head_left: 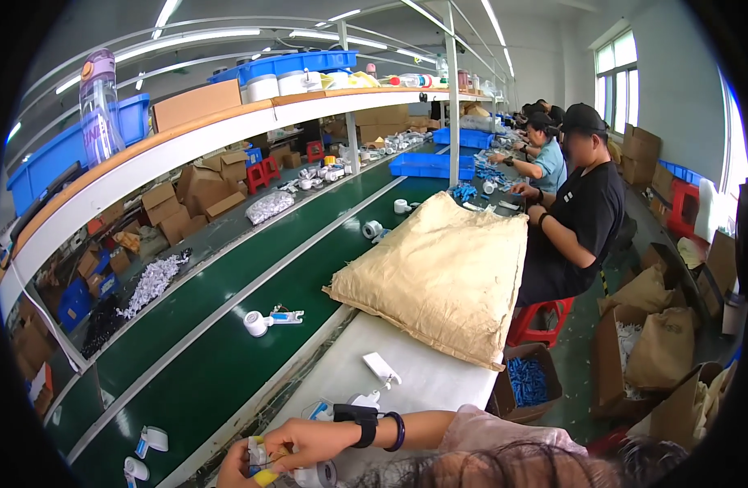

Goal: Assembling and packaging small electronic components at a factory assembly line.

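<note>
Close handwork on a small yellow-and-white part (265, 477) is prob. the step in hand; the part is held at the bottom edge of the view, over the near end of the grey desk (429, 381), between both hands. By the L hand (236, 469), partly cut off by the frame, it is gripped w/ the fingers curled round it & no clear gap seen; by the R hand (309, 442), it is pinched w/ thumb & fingertips drawn close together. Whether a wire or the casing is pinched there can't be told, as the spot is small & half hidden. A white round housing (314, 477) is seen just beside, below the R hand; whether it's joined to the part can't be made out. On the desk, just beyond the R hand, a white flat cover (380, 368) is left loose, w/ a big paper sack (439, 276) laid farther up. On the green belt (219, 366) to the left, a white unit w/ blue insides (260, 323) is seen lying open. For the next move, a steady L grip & light, precise R fingertip work are prob. called for, w/ any wire guided clear of the edges so it isn't nipped or tugged.
</note>
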`<state>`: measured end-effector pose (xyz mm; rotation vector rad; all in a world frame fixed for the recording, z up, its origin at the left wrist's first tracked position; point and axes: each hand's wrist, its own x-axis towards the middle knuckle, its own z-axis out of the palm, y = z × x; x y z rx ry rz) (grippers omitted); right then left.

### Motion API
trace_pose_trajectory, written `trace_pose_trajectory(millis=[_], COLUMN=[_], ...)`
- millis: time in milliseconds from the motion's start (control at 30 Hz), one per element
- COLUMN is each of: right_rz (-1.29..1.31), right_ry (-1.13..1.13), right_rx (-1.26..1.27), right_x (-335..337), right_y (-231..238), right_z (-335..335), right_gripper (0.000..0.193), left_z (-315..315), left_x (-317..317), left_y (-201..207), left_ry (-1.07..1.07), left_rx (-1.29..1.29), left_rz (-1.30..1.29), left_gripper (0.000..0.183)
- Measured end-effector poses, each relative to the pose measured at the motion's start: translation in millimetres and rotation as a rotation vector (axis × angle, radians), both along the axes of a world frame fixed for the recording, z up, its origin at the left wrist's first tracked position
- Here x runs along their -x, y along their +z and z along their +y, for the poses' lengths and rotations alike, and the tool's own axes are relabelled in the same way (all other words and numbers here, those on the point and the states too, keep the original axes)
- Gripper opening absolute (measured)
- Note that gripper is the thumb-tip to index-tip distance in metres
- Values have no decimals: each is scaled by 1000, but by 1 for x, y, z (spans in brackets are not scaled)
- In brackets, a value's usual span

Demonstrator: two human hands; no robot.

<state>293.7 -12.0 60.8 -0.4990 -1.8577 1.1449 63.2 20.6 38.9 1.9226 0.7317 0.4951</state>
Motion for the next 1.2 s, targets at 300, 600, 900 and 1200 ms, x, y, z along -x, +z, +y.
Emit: trace_pose_trajectory(millis=[300, 600, 900, 1200], right_rz=[86, 15, -245, -115], right_ry=[254, 556, -144, -531], right_rx=[16, 378, -48, -287], right_x=[-6, -6, -3, 3], right_y=[-26, -49, -22, -40], right_z=[1, 10, -8, -3], right_gripper=[25, 22, 12, 14], left_z=[1, -19, -38, -14], left_x=[2, 9, -6, -27], left_y=[-27, 5, -18, -87], left_ry=[59, 165, 330, 726], left_rx=[73, -172, -268, 835], left_rz=[-193, -63, -272, -927], left_gripper=[31, 32, 36, 24])
